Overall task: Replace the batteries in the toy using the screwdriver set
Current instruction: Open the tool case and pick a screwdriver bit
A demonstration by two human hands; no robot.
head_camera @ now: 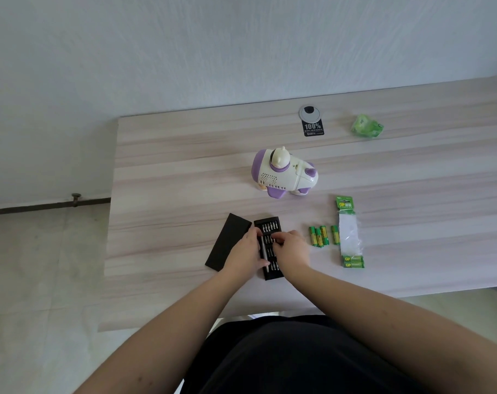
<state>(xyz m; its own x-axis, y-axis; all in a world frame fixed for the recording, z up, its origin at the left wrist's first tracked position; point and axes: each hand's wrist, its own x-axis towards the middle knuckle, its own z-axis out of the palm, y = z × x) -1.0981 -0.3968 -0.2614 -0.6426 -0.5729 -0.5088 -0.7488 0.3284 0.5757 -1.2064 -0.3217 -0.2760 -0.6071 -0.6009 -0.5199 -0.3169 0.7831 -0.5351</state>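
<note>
Both hands are down on the screwdriver set (267, 245), an open black tray of bits lying near the front edge of the wooden desk (167, 172). The left hand (246, 251) rests on the tray's left side, fingers curled along the silver driver handle (263, 253) that lies lengthwise in it; whether it actually grips the handle, I cannot tell from here. The right hand (291, 247) comes in from the other side, fingertips bunched together and dipping into the rows of bits at the tray's middle, though what they pinch is too small to make out. The tray's black lid (227, 241) lies flat just to the left, touching the tray's corner. The toy (284, 173), a white and purple plane with a little figure on top, stands upright further back, well apart from the hands. To the right of the tray, four loose green batteries (322, 236) lie side by side, just beside a torn battery pack (349, 233) with two more cells at its near end. Far back sit a crumpled green wrapper (366, 127) and a round cable grommet (309, 112).
</note>
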